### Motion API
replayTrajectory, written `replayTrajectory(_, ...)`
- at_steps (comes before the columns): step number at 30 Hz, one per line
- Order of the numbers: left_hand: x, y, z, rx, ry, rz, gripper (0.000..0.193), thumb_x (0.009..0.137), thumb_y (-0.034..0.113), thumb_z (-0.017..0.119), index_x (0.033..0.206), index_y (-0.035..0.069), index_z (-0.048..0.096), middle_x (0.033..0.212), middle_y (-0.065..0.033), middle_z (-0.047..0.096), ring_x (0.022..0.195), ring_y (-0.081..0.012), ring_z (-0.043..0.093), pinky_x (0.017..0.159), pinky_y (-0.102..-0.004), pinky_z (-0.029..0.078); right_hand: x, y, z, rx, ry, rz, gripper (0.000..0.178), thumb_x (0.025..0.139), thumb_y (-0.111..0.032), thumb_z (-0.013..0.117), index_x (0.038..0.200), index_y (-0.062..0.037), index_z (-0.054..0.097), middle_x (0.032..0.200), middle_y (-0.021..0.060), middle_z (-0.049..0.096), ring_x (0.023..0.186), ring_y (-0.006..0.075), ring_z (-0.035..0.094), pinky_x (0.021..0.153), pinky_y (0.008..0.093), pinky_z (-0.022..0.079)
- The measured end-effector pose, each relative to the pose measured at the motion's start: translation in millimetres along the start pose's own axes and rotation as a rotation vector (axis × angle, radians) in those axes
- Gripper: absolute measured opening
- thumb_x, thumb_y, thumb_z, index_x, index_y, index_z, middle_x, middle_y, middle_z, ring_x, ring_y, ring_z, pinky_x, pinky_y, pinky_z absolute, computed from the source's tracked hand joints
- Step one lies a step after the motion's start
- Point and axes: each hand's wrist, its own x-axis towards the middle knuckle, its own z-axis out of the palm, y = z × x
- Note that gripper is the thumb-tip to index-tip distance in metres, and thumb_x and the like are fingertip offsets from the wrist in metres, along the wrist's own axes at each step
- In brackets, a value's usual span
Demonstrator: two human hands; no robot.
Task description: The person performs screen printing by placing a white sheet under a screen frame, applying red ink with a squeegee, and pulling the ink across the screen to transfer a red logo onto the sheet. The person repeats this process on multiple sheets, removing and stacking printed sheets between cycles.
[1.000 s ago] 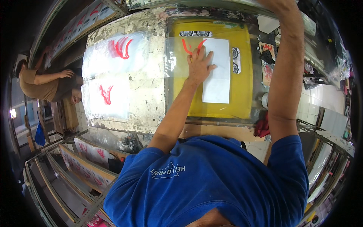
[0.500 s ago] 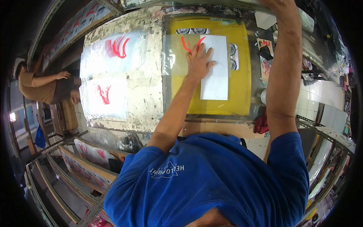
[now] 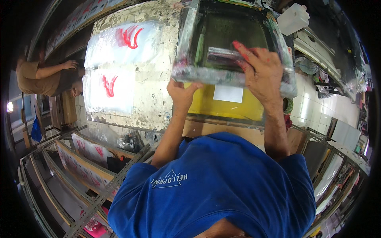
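Observation:
A screen printing frame with dark mesh and ink-stained rails covers most of the yellow board. My left hand grips its near left corner, thumb along the near rail. My right hand, red ink on its fingers, reaches over the near rail with index finger and thumb apart. Those fingers are close to a pale bar inside the frame; whether they touch it I cannot tell. The near end of a white sheet shows below the frame on the yellow board; the rest is hidden.
Left of the frame, clear sheets with red brush-like strokes lie on the paint-worn table. A white plastic jug stands at the far right. Metal racks hold printed boards at the near left. Another person is at the far left.
The screen frame has come down over the yellow board. My right hand has dropped from the top edge to its near rail; my left hand has left the white sheet and holds the corner.

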Motion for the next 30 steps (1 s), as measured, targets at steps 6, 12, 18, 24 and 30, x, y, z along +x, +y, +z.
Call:
replayTrajectory(6,-26.4,-69.8,-39.1,0.734,-0.006,0.341,0.088,0.048,0.028,0.096,0.124,-0.001,0.062,0.14,-0.0161,0.048,0.128,-0.0339,0.043,0.104,-0.0465,0.04,-63.5,15.5,77.3,0.006,-0.352,0.145,0.067,0.073,-0.021,0.079,0.136,-0.024,0.059,0.099,0.0057,0.063,0.093,0.0264,0.058,0.086,0.0414,0.04)
replayTrajectory(12,-30.9,-65.1,-40.1,0.988,-0.01,0.297,0.075,0.049,0.031,0.093,0.112,-0.001,0.067,0.141,-0.0182,0.046,0.128,-0.0388,0.038,0.106,-0.0499,0.031,-74.8,34.9,120.8,-0.06,-0.402,0.219,0.079,0.062,-0.015,0.079,0.137,-0.0241,0.056,0.115,0.0067,0.056,0.111,0.0269,0.049,0.095,0.0489,0.032)
replayTrajectory(18,-33.4,-62.3,-41.4,0.952,-0.03,0.296,0.074,0.053,0.028,0.092,0.116,0.0,0.064,0.141,-0.0213,0.046,0.127,-0.0397,0.039,0.106,-0.0508,0.031,-2.3,114.7,164.5,-0.13,-0.157,0.115,0.076,0.06,-0.016,0.075,0.133,-0.0245,0.058,0.11,0.0054,0.057,0.108,0.0269,0.05,0.096,0.0501,0.032)
replayTrajectory(24,-34.9,-63.3,-46.5,0.948,-0.059,0.288,0.078,0.055,0.021,0.091,0.126,0.003,0.061,0.136,-0.0205,0.048,0.125,-0.0381,0.039,0.105,-0.0492,0.031,80.3,196.1,200.5,-0.145,-0.092,-0.019,0.071,0.065,-0.02,0.072,0.134,-0.0306,0.058,0.113,0.0005,0.063,0.11,0.0274,0.057,0.092,0.0488,0.034)
replayTrajectory(30,-44.3,-72.3,-44.1,0.8,0.016,0.202,0.083,0.056,0.021,0.09,0.131,0.003,0.06,0.128,-0.0198,0.05,0.121,-0.0359,0.041,0.104,-0.0441,0.033,125.1,230.1,211.5,-0.12,-0.076,-0.05,0.051,0.084,-0.022,0.07,0.133,-0.0326,0.062,0.122,0.0061,0.069,0.11,0.0312,0.064,0.085,0.0486,0.044)
